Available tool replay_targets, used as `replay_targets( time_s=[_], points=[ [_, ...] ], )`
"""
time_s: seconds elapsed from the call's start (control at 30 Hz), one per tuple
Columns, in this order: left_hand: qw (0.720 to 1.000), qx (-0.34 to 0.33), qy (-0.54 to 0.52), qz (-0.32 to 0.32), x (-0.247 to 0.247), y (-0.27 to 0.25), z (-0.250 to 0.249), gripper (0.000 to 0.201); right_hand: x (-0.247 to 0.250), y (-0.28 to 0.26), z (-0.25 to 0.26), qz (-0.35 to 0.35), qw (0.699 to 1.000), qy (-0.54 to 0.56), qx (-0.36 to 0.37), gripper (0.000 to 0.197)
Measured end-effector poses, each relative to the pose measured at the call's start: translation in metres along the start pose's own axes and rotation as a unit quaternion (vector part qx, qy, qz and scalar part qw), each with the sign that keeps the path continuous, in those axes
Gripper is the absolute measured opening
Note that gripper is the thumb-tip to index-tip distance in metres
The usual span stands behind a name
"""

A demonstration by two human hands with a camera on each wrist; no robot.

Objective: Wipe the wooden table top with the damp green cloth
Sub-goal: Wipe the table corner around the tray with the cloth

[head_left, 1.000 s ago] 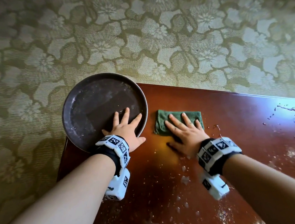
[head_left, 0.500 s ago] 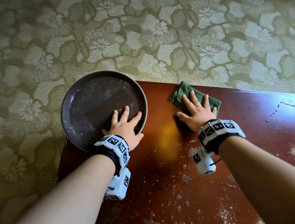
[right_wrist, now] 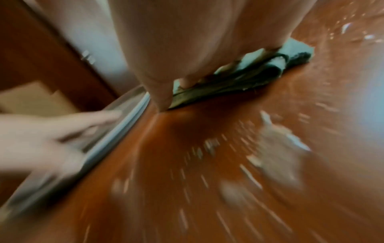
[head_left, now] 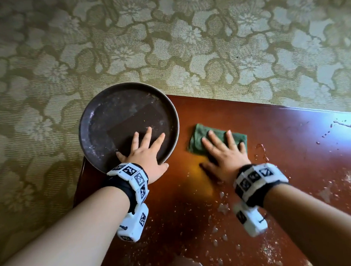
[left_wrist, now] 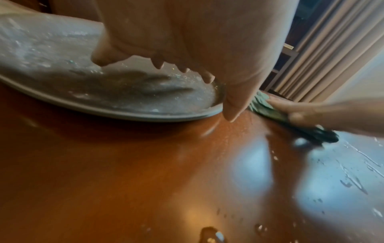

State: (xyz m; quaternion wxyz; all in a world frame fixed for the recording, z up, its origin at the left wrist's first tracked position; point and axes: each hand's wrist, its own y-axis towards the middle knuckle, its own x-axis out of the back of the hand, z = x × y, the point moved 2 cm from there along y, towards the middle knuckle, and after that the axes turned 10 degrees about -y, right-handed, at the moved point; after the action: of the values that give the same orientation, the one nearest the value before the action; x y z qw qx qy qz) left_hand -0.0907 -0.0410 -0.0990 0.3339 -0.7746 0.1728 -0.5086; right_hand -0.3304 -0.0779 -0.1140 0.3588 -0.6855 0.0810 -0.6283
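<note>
Right hand (head_left: 225,154) flat on the green cloth (head_left: 198,137), fingers straight and spread, palm pressing down; nothing curled round the cloth. Cloth folded into a thick pad, lying on the wooden table top (head_left: 290,165) near its far edge, just right of the round tray (head_left: 97,122). In the right wrist view, cloth (right_wrist: 259,72) bunched in dark folds under the fingers (right_wrist: 187,80), thumb down on the wood beside it; picture streaked with blur.

Left hand (head_left: 146,154) flat as well, fingers straight and fanned out on the floor of the tray, thumb lying over the near rim onto the wood. Holding nothing, only resting on it. In the left wrist view, fingertips (left_wrist: 207,78) down on the speckled tray (left_wrist: 124,113), thumb tip beyond its rim, with the cloth (left_wrist: 264,106) and the other hand (left_wrist: 301,113) at the right.

Tray dark brown, dusted with pale specks, sitting on the far left corner of the table and overhanging its edge above the flowered carpet (head_left: 183,36).

Wet streaks and drops (head_left: 345,124) at the far right of the table; pale crumbs and smears (head_left: 221,209) scattered over the near part, between and below the two wrists. White marker bands (head_left: 131,177) on both wrists. Curtain (left_wrist: 324,49) at the upper right in the left wrist view
</note>
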Motion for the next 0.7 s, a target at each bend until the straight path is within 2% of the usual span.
replay_targets(
  time_s=[0.1,0.17,0.23,0.37,0.53,0.63,0.7],
  points=[
    [1.0,0.001,0.018,0.021,-0.002,-0.005,0.011,0.082,0.028,0.035,-0.003,0.011,0.988,0.106,-0.107,0.07],
    [1.0,0.002,0.009,0.028,-0.005,-0.006,0.017,0.081,0.038,0.047,0.005,0.013,0.977,0.158,-0.14,0.071],
    [1.0,-0.002,0.007,0.022,-0.008,-0.006,0.018,0.078,0.037,0.048,0.02,0.009,0.976,0.164,-0.145,0.073],
    [1.0,-0.005,0.005,0.009,-0.008,-0.006,0.017,0.074,0.015,0.021,0.059,-0.001,0.987,0.126,-0.099,0.075],
    [1.0,-0.012,0.015,0.006,-0.007,-0.006,0.017,0.073,-0.017,-0.031,0.097,0.032,0.997,0.07,-0.005,0.082],
    [1.0,-0.017,0.016,0.013,-0.004,-0.007,0.02,0.076,-0.032,-0.051,0.091,0.041,0.997,0.006,0.069,0.081],
    [0.999,-0.017,0.028,0.018,-0.001,-0.01,0.024,0.079,-0.033,-0.051,0.074,0.038,0.994,-0.034,0.092,0.078]
  ],
)
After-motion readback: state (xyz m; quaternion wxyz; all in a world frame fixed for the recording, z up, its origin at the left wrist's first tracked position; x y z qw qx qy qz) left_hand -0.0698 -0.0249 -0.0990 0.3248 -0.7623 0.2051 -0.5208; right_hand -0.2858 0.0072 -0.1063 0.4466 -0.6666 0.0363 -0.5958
